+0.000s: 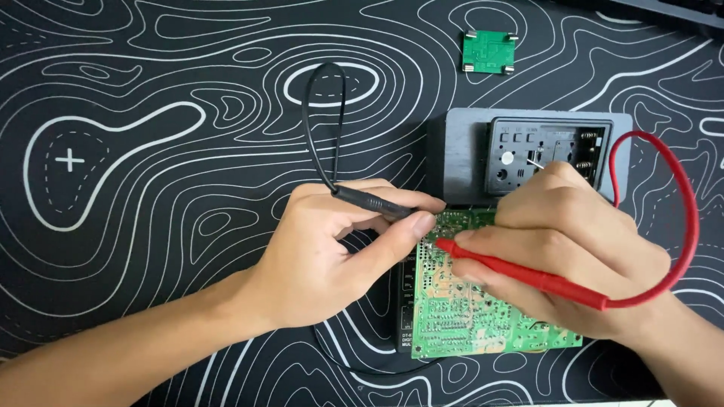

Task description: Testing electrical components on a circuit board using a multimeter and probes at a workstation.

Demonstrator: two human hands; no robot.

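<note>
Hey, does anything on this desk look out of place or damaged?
Mostly tidy. The grey plastic casing lies opened with its insides showing, and the large green circuit board sits outside it. The left hand holds a black probe, the right hand a red probe.

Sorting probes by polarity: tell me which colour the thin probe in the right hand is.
Red probe, head view.

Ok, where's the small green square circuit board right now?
The small green square circuit board lies alone at the top of the head view, right of centre, on the black patterned mat above the grey box.
</note>
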